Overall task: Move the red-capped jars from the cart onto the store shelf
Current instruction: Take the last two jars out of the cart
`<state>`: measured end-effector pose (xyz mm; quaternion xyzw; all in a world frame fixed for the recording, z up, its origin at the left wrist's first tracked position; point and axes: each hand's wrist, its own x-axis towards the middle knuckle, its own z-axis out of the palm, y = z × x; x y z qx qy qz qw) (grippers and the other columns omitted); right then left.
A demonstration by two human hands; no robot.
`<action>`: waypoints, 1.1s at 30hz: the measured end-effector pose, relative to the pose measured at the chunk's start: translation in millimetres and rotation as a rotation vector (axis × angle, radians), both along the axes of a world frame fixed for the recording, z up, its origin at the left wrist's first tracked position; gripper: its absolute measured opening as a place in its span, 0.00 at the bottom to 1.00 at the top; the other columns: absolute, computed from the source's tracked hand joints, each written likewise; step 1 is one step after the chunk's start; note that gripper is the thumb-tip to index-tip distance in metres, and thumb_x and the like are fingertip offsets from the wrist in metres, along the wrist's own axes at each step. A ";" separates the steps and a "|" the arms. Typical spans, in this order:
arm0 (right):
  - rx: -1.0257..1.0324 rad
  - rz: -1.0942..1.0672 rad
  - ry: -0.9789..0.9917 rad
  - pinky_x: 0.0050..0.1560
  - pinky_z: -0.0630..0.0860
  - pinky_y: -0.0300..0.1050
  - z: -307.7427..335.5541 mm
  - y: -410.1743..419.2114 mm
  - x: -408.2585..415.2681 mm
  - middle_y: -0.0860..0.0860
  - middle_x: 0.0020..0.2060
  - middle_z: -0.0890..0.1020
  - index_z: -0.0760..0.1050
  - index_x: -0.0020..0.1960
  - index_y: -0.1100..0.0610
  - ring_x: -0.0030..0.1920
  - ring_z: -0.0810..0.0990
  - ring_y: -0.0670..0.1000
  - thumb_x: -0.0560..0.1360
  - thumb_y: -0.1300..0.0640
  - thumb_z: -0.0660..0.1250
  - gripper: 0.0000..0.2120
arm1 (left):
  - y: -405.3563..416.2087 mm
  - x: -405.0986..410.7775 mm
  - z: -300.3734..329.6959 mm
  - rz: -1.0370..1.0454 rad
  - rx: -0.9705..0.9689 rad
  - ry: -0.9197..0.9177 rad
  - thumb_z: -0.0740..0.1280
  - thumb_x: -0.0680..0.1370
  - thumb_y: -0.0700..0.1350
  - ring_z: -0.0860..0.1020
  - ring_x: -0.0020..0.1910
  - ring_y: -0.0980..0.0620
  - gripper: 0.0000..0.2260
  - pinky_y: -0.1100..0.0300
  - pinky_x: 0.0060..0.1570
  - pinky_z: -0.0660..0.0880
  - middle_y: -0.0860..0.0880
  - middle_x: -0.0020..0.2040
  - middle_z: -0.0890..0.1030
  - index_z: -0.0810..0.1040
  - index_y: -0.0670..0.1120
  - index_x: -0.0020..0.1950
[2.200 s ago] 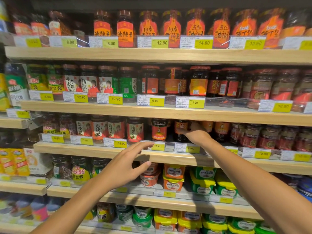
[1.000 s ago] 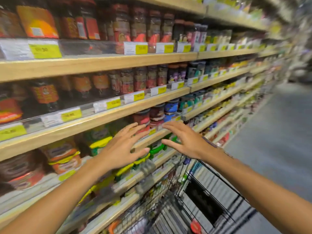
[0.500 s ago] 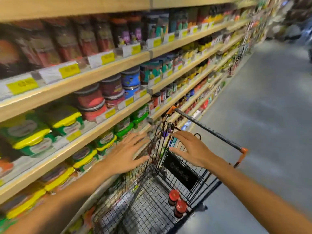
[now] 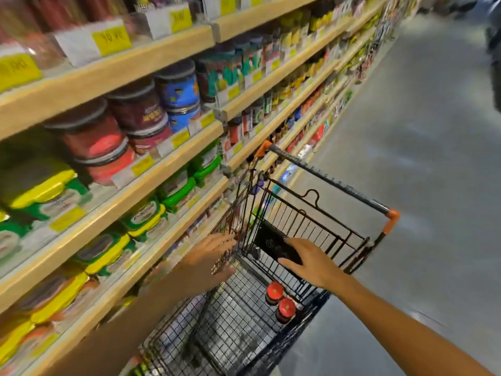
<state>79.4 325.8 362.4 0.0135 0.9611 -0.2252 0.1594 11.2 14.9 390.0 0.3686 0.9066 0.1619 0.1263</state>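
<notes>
Two red-capped jars (image 4: 280,301) stand side by side on the floor of a black wire cart (image 4: 238,316), near its right wall. My right hand (image 4: 309,260) hovers open above the cart basket, just over the jars, with nothing in it. My left hand (image 4: 210,257) is open at the cart's left rim, partly behind the wire mesh, fingers spread and empty. The store shelf (image 4: 151,169) runs along the left, its wooden boards packed with jars and tubs.
The cart's handle (image 4: 333,183) with orange ends points away from me down the aisle. Yellow price tags (image 4: 141,165) line the shelf edges. Grey aisle floor (image 4: 420,158) stretches to the right. The view is motion-blurred.
My view has swung from the shelf down and right to the cart. Both hands left the shelf and dropped toward the cart basket, the right one now over the jars.
</notes>
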 end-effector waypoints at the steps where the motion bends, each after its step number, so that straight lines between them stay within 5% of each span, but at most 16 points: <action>1: 0.002 -0.030 -0.022 0.70 0.69 0.51 -6.7 -2.8 4.5 0.52 0.71 0.72 0.63 0.77 0.51 0.71 0.69 0.55 0.73 0.23 0.49 0.43 | 0.6 -3.1 -9.7 -0.011 -0.004 -0.029 0.57 0.79 0.66 0.54 0.79 0.54 0.31 0.50 0.77 0.55 0.56 0.79 0.58 0.59 0.54 0.79; 7: 0.024 -0.286 -0.144 0.71 0.65 0.50 -52.5 -27.6 29.1 0.54 0.75 0.67 0.59 0.79 0.53 0.74 0.66 0.56 0.77 0.34 0.60 0.37 | 8.5 -18.9 -72.8 -0.213 -0.013 -0.011 0.60 0.78 0.64 0.65 0.75 0.46 0.31 0.46 0.75 0.61 0.48 0.75 0.69 0.68 0.46 0.75; 9: 0.027 -0.364 -0.189 0.72 0.64 0.52 -73.0 -36.2 31.4 0.55 0.76 0.66 0.58 0.79 0.53 0.75 0.64 0.57 0.77 0.34 0.61 0.38 | 13.8 -25.4 -93.9 -0.250 -0.009 -0.048 0.58 0.77 0.66 0.62 0.77 0.48 0.33 0.45 0.75 0.61 0.51 0.77 0.66 0.66 0.49 0.77; 13: -0.026 -0.550 -0.223 0.73 0.65 0.52 -118.7 -51.2 33.6 0.56 0.76 0.66 0.56 0.80 0.56 0.75 0.65 0.58 0.76 0.35 0.64 0.41 | 27.8 -37.1 -130.8 -0.306 -0.065 -0.152 0.45 0.72 0.75 0.49 0.79 0.55 0.42 0.58 0.76 0.43 0.58 0.80 0.53 0.55 0.53 0.80; 16: -0.138 -0.726 -0.251 0.73 0.65 0.55 -155.6 -60.0 33.5 0.58 0.75 0.66 0.54 0.80 0.57 0.75 0.64 0.61 0.73 0.36 0.68 0.45 | 33.5 -42.9 -165.1 -0.359 -0.079 -0.186 0.41 0.70 0.75 0.49 0.79 0.56 0.44 0.52 0.79 0.49 0.57 0.80 0.54 0.56 0.53 0.80; 24: -0.409 -1.249 -0.204 0.64 0.77 0.51 -277.5 -77.4 34.4 0.54 0.64 0.77 0.57 0.77 0.55 0.61 0.79 0.55 0.62 0.52 0.83 0.52 | 46.0 -67.4 -243.2 -0.408 -0.102 -0.203 0.41 0.70 0.76 0.51 0.79 0.55 0.43 0.56 0.78 0.50 0.57 0.80 0.55 0.56 0.55 0.80; 27: -0.513 -1.410 -0.151 0.63 0.77 0.57 -292.8 -87.4 26.8 0.51 0.65 0.75 0.60 0.75 0.53 0.64 0.77 0.56 0.61 0.61 0.82 0.49 | 53.4 -71.8 -266.4 -0.407 -0.125 -0.230 0.38 0.67 0.78 0.48 0.80 0.54 0.47 0.54 0.78 0.50 0.59 0.80 0.52 0.54 0.56 0.80; 30: -0.463 -1.511 -0.102 0.68 0.73 0.59 -327.6 -91.1 20.6 0.52 0.68 0.72 0.60 0.75 0.54 0.68 0.73 0.57 0.60 0.60 0.84 0.51 | 58.9 -74.4 -287.6 -0.413 -0.123 -0.273 0.43 0.68 0.79 0.47 0.80 0.55 0.45 0.48 0.78 0.53 0.63 0.78 0.48 0.52 0.57 0.80; 33: -0.448 -1.608 -0.054 0.73 0.66 0.59 -349.7 -96.5 16.4 0.52 0.72 0.68 0.58 0.77 0.54 0.73 0.68 0.58 0.60 0.61 0.84 0.53 | 59.9 -77.7 -312.1 -0.461 -0.120 -0.222 0.48 0.73 0.74 0.51 0.79 0.56 0.41 0.58 0.76 0.48 0.58 0.80 0.52 0.52 0.54 0.80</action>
